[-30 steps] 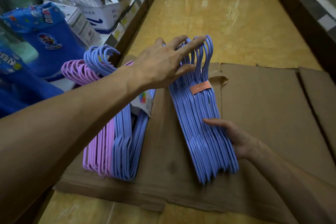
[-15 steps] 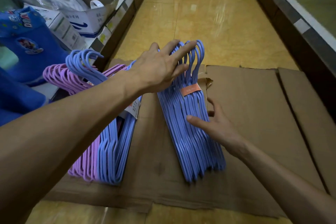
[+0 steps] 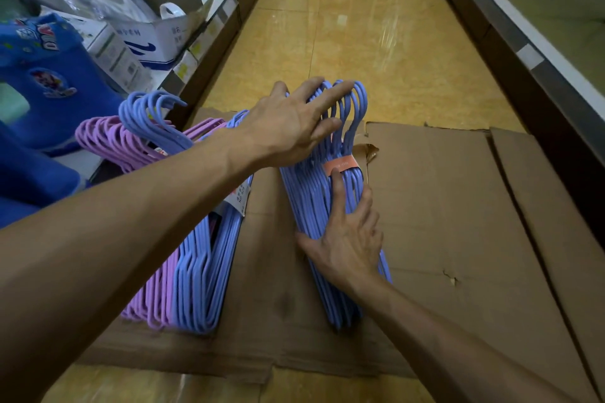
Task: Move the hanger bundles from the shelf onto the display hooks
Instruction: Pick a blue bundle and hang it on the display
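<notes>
A blue hanger bundle [image 3: 304, 196] with an orange band [image 3: 342, 164] lies on flattened cardboard [image 3: 458, 206] on the floor. My left hand [image 3: 288, 127] lies over its hooks at the far end, fingers spread and curled onto them. My right hand [image 3: 347, 239] clasps the bundle's body, thumb on its left side and index finger reaching to the band. To the left, a second blue bundle [image 3: 199, 271] and a purple bundle [image 3: 150, 298] lean side by side against the low shelf, partly hidden by my left forearm.
The low shelf [image 3: 209, 52] on the left carries blue plastic stools [image 3: 49, 85], white cartons [image 3: 157, 39] and wrapped goods. A yellow tiled aisle [image 3: 360, 26] runs ahead. A dark shelf base [image 3: 530, 82] lines the right side.
My right hand has slid from the bundle's right edge up onto its body, toward the orange band. My left hand has stayed on the hooks. The camera has moved closer.
</notes>
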